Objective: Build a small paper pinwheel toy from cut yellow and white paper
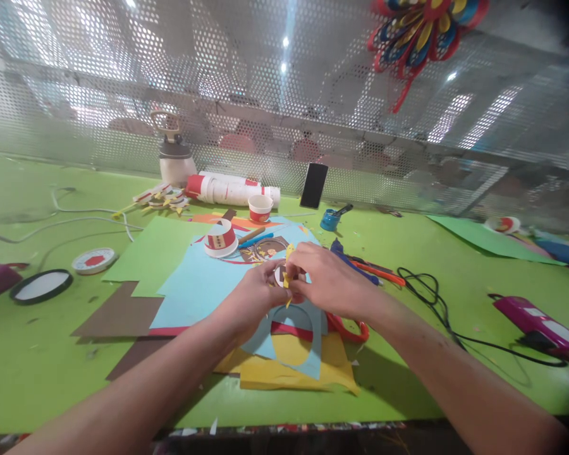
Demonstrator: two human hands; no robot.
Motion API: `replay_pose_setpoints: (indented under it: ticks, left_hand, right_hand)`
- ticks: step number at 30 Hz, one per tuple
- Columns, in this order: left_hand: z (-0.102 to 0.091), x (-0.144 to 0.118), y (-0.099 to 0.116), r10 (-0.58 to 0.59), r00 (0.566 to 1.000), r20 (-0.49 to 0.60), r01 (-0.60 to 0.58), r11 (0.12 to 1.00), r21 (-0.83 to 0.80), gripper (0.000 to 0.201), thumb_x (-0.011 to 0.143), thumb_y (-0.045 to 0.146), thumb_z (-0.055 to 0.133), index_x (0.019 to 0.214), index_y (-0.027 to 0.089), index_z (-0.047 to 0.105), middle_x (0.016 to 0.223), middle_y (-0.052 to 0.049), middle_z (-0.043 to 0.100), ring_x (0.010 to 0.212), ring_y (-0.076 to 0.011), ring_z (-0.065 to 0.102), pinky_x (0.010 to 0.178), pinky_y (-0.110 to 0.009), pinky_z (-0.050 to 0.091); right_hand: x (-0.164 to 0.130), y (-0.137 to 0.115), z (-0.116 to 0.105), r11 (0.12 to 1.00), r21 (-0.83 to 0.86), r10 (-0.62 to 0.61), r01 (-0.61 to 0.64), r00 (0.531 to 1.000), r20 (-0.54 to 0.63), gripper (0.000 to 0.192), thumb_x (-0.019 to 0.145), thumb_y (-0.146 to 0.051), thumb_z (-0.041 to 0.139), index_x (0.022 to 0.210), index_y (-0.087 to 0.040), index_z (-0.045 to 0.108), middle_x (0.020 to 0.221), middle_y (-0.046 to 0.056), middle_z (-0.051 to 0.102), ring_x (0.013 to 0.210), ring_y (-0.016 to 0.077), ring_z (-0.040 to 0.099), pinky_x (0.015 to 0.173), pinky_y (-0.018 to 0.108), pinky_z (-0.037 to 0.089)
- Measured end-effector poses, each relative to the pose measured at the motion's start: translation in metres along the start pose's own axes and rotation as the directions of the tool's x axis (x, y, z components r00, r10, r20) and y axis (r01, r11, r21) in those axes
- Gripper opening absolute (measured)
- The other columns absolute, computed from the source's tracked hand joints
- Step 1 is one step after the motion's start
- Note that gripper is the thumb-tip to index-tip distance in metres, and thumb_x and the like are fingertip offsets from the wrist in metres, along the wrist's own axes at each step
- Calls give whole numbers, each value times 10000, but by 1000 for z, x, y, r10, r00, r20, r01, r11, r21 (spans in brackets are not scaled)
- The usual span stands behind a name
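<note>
While the left hand [260, 285], fingers partly curled, grips a small round piece [279, 276], the right hand [320, 273] pinches a yellow strip [289, 251] against it, above blue paper [201, 278]. Beyond: a paper cup [220, 239]; farther out on the green worktop [52, 360], a blue jar [329, 221].

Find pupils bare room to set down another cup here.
Mostly bare: green table between the green sheet and magenta device at right; also front left, below the black-rimmed disc and brown paper. Crowded: around the left hand and right hand, among blue paper and a cup.
</note>
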State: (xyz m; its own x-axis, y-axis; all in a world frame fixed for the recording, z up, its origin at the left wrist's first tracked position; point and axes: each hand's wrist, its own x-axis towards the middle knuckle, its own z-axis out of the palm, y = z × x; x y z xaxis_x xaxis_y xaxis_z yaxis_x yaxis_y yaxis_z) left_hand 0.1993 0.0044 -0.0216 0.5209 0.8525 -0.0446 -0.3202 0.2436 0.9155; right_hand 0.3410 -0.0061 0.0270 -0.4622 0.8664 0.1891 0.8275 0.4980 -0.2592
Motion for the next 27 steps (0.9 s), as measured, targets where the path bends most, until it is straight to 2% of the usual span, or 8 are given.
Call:
replay_pose_setpoints:
  ticks: [4,8,12,17,22,27]
  left_hand:
    - [-1,1,0,-66,998,2,66,995,-69,339,557,-9,589,862,132,635,685,1,593,669,-135,582,743,-305,468]
    - [-3,1,0,-54,997,48,59,991,-122,267,574,-11,545,794,117,628,818,-60,642,733,-148,597,724,-288,488]
    - [-4,0,3,-49,997,66,60,984,-167,200,667,58,509,803,113,646,877,-81,657,763,-157,615,704,-274,508]
    - [-4,0,2,-88,996,26,91,981,-173,157,740,106,529,845,111,646,819,-74,662,704,-144,629,672,-257,522]
    - [-2,3,0,-94,996,-6,92,984,-150,186,734,73,569,909,119,614,837,-74,663,700,-143,641,679,-273,533]
    - [2,1,2,-126,988,-92,117,988,-96,264,689,29,568,930,133,597,847,-66,663,712,-154,649,662,-283,539]
  right_hand:
    - [-1,2,0,1000,-3,16,-16,1000,7,85,745,-92,612,715,-157,566,791,24,546,733,136,490,651,250,361]
    - [-2,4,0,999,-4,39,-39,999,11,77,751,-104,615,721,-162,573,799,22,544,736,136,487,641,248,352]
    - [-3,4,1,1000,3,29,-29,1000,3,81,758,-85,610,741,-160,583,808,26,548,747,138,490,654,249,357]
    - [-6,7,2,1000,-26,15,-16,999,-38,102,774,-69,576,735,-163,564,794,22,536,752,142,486,661,253,362]
    - [-8,12,3,997,-71,15,-19,998,-62,104,788,-88,568,733,-173,542,801,21,524,770,151,480,673,265,362]
    - [-9,10,4,995,-95,27,-31,999,-46,88,800,-99,570,748,-167,549,827,35,534,788,158,490,681,274,374]
